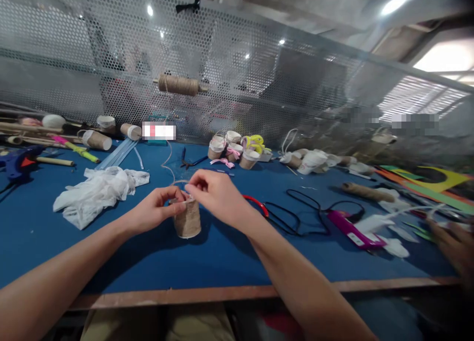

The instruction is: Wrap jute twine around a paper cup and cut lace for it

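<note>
A small cup (187, 222) wrapped in brown jute twine stands just above or on the blue table in front of me. My left hand (160, 208) grips its rim from the left, thumb outside and fingers over the top edge. My right hand (215, 195) is closed in a pinch at the far right of the rim, where a strand of twine (171, 167) reaches its fingers. That strand hangs down from a twine spool (178, 85) mounted on the mesh. The fingertips partly cover the cup's opening.
Crumpled white cloth (98, 190) and a blue glue gun (18, 163) lie left. Small wrapped cups (250, 158) and yellow scissors (255, 142) sit behind. To the right are a purple glue gun (355, 230), its black cable (296, 217) and another person's hand (452, 237).
</note>
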A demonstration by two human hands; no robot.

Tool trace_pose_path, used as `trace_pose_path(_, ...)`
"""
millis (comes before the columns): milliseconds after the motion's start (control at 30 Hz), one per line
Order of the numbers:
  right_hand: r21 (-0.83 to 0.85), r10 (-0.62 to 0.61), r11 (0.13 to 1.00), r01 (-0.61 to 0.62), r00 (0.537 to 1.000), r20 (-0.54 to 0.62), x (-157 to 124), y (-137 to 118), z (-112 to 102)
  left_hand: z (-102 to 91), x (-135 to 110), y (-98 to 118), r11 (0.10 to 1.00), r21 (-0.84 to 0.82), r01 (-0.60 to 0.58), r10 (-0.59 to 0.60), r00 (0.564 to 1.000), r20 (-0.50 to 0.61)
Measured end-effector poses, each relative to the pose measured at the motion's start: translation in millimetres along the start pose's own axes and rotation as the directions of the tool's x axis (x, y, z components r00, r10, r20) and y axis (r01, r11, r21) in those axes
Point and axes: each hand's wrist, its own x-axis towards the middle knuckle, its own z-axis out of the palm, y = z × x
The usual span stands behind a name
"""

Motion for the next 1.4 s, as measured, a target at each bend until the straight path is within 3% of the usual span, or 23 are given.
trace_pose_path(67, 0.185, 0.059, 0.981, -0.054, 0.998, -0.024, -2, 9, -5, -0.5, -1, 2, 0.999, -0.043, -0.001, 0.002, 1.000, 0.017)
trace_pose_path(200, 0.476, 0.173, 0.862, -0.172, 0.984, 0.042, -10, 30, -13, 0.8, -2, 6, 0.992, -0.125, -0.005, 0.009, 0.999, 0.037)
trace_pose_path(367, 0.623, 0.231, 0.741, -0.250, 0.966, 0.112, -21, 41, -8, 3.0, -3, 8, 0.985, -0.171, 0.005, 0.003, 0.999, 0.049)
trace_pose_path(533, 0.790, 0.282, 0.531, -0.305, 0.943, 0.175, -26, 45, -3, 2.8, -4, 8, 0.985, -0.168, 0.038, -0.027, 0.997, 0.070)
trace_pose_path(700, 0.828, 0.345, 0.405, -0.388, 0.903, 0.255, -27, 48, 0, 4.0, -6, 11, 0.989, -0.144, 0.046, -0.035, 0.996, 0.077)
trace_pose_path(967, 0.827, 0.374, 0.385, -0.410, 0.888, 0.267, -29, 43, -2, 2.0, -4, 13, 0.989, -0.138, 0.045, -0.040, 0.998, 0.039)
trace_pose_path(1400, 0.768, 0.394, 0.485, -0.419, 0.888, 0.236, -27, 50, 3, 3.6, -6, 17, 0.991, -0.131, 0.008, -0.001, 0.998, 0.058)
